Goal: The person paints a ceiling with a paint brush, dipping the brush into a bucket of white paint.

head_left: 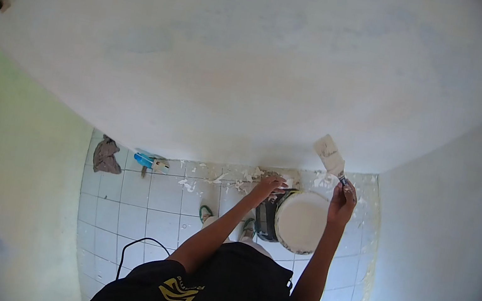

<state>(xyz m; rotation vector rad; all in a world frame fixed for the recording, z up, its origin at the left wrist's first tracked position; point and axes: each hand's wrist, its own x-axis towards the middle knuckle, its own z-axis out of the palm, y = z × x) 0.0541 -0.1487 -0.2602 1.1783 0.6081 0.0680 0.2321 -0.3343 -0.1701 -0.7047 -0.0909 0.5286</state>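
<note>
My right hand (342,207) is wrapped round the dark handle of a putty knife (329,156). Its broad blade points up toward the wall and is coated in pale compound. Below and left of that hand stands a dark bucket (268,216), with off-white compound (304,222) filling its round mouth. My left hand (270,187) overlaps the far left rim of the bucket in this view, fingers stretched loosely to the right, with no tool showing in them.
Ahead rises a patchy whitish wall (222,71). Pale flakes (187,185) litter the tiled floor (162,220) along its foot. To the left lie a crumpled grey-brown cloth (107,155) and a blue object (144,160). A black cable (133,244) curves near my left elbow.
</note>
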